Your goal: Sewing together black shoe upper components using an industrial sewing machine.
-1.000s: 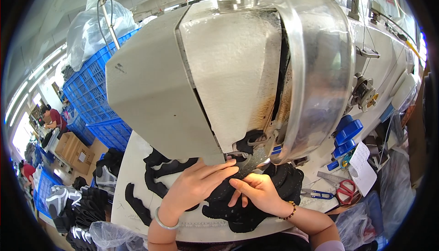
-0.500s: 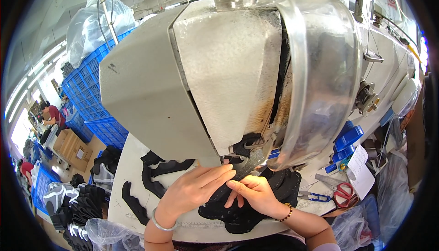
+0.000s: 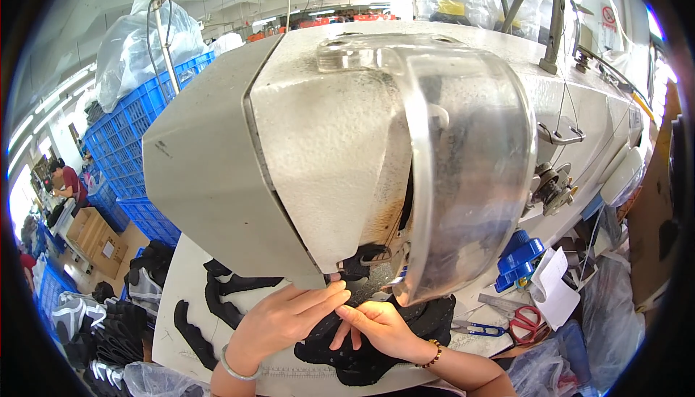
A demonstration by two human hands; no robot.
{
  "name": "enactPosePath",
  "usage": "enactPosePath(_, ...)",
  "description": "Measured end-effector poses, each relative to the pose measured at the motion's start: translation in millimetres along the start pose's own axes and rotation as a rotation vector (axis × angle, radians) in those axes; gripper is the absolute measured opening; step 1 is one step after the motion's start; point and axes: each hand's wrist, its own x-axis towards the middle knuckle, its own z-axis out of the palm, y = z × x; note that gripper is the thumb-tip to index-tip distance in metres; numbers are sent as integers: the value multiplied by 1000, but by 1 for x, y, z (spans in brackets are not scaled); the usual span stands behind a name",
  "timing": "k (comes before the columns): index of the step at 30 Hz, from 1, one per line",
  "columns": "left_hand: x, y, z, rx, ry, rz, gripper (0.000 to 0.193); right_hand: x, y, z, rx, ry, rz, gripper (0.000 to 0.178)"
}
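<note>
A sewing machine head [image 3: 318, 158] in pale worn metal fills the middle, with a clear curved plastic guard [image 3: 470, 172] on its right. Below it, my left hand [image 3: 286, 321] reaches toward the sewing area with fingers stretched out side by side; its thumb is hidden. Close by, my right hand [image 3: 380, 328] pinches the edge of a black fabric piece [image 3: 347, 364] between thumb and index finger, its other fingers bent below. The piece spreads over the bed under both hands. The needle is hidden behind the machine head.
Cut black strips [image 3: 192, 335] lie left on the white table [image 3: 170, 281]. At right are red-handled scissors [image 3: 528, 324], blue thread snips [image 3: 481, 329], a blue plastic holder [image 3: 519, 259] and a paper sheet [image 3: 554, 288]. Blue crates [image 3: 127, 136] stand left; a person [image 3: 69, 180] sits beyond.
The view has shifted, so the machine and table sit lower and further left in the picture. Both hands keep nearly the same pose at the black fabric.
</note>
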Motion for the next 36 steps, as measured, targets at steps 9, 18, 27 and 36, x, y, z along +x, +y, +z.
enactPosePath(9,2,3,-1,66,3,25,40,-1,3,-4,48,-8,24,39)
enactPosePath(18,3,11,-2,98,16,35,36,-6,9,-4,43,4,-59,32)
enactPosePath(27,6,16,9,160,27,60,36,-9,7,-10,-32,33,-93,31)
enactPosePath(36,11,34,19,241,26,21,37,-19,0,-22,-84,49,-27,19)
